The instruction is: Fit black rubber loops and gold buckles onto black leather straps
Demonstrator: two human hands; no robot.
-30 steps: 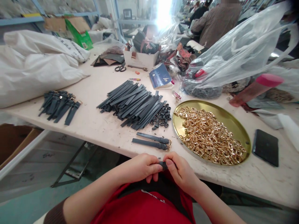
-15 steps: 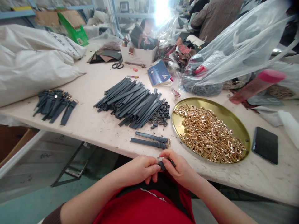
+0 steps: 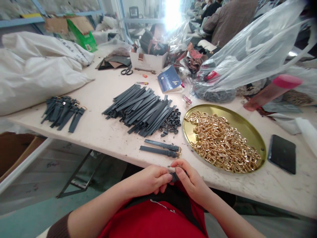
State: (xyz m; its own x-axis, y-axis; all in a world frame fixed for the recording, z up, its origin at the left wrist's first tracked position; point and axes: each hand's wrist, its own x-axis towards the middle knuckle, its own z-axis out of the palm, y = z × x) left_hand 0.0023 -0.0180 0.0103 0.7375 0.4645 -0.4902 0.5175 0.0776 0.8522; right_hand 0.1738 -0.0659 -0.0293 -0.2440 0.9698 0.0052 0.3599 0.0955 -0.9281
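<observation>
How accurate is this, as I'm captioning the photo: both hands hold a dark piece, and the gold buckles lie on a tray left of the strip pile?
Not quite: the head view shows the tray of gold buckles to the right of the strip pile. The left hand and right hand do both hold a dark piece.

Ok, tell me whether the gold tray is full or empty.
Partly full: gold buckles heap across much of the tray, but its bare gold surface shows along the far side.

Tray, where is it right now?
In the head view, the tray sits on the table right of centre, between the dark rings and the phone.
</observation>
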